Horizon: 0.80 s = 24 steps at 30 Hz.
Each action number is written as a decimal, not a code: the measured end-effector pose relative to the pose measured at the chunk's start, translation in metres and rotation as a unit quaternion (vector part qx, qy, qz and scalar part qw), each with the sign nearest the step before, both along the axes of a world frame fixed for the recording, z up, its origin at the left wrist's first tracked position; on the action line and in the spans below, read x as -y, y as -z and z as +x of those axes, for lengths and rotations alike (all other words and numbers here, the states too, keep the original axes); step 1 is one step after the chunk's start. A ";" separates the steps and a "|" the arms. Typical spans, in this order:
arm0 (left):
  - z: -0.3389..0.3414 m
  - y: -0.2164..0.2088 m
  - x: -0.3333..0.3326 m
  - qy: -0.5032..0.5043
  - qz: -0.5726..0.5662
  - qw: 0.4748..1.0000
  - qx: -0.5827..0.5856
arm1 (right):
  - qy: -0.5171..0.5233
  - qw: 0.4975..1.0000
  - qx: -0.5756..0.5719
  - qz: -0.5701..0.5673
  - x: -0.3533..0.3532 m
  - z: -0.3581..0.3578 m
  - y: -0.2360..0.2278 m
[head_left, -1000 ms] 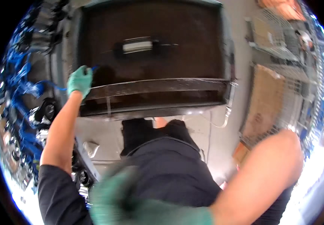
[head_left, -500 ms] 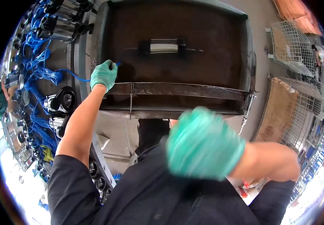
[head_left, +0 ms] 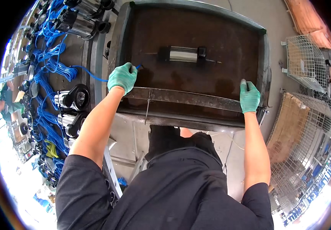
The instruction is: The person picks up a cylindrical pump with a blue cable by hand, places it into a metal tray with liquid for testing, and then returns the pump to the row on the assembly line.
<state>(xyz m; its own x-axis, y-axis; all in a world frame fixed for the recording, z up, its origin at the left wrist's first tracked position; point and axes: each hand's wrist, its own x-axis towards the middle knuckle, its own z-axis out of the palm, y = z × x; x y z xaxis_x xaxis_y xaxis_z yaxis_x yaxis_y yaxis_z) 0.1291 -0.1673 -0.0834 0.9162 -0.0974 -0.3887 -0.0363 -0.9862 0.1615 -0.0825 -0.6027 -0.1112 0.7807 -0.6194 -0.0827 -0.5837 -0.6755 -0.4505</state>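
Note:
My left hand [head_left: 122, 78], in a green glove, is closed around a blue cable [head_left: 90, 74] above the left end of a dark metal tank [head_left: 265, 53]. The cable's short end pokes out past my fingers. At the tank's right end, my gloved right hand [head_left: 249, 96] is curled over the metal crossbar [head_left: 196, 99]; whatever its fingers hold is hidden. Between and beyond the hands, a silver cylindrical motor [head_left: 183, 54] with black ends lies in the tank, which seems to contain dark liquid. Neither hand touches it.
Silver-and-black pumps [head_left: 73, 97] and coiled blue cables [head_left: 60, 69] crowd the bench at left. Wire mesh cages [head_left: 307, 61] stand to the right, one with cardboard [head_left: 290, 122]. Another person [head_left: 6, 101] is at the far left.
My right hand has moved from a blur before my body out to the tank's right end. The left hand still grips the cable. My view has shifted slightly.

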 end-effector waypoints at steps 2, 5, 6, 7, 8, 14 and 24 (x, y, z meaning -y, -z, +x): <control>-0.001 -0.001 -0.001 0.000 0.002 1.000 0.000 | 0.053 0.995 -0.048 -0.063 -0.009 0.007 0.000; -0.001 0.004 0.003 0.010 -0.013 1.000 0.025 | 0.046 0.992 -0.069 -0.092 -0.007 0.007 -0.002; -0.002 0.005 0.008 0.006 -0.010 1.000 0.018 | 0.047 0.991 -0.069 -0.106 -0.005 0.003 -0.002; 0.000 0.007 0.013 0.014 -0.012 0.999 0.030 | 0.045 0.990 -0.066 -0.112 -0.002 0.002 -0.004; 0.000 0.010 0.011 0.023 -0.014 0.999 0.039 | 0.050 0.991 -0.081 -0.093 -0.008 0.007 -0.016; 0.021 0.089 -0.051 0.018 -0.146 0.989 -0.011 | -0.014 0.984 -0.168 -0.062 -0.004 0.018 -0.025; 0.039 0.064 -0.064 0.073 0.023 0.997 0.024 | 0.056 0.987 -0.146 0.035 -0.016 0.024 -0.039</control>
<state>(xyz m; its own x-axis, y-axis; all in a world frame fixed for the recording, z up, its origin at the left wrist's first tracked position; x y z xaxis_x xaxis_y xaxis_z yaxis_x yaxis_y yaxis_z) 0.1680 -0.1035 -0.1476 0.9111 -0.2141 -0.3523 -0.1863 -0.9762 0.1114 -0.0585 -0.5865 -0.0725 0.6442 -0.6856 -0.3392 -0.7649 -0.5728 -0.2948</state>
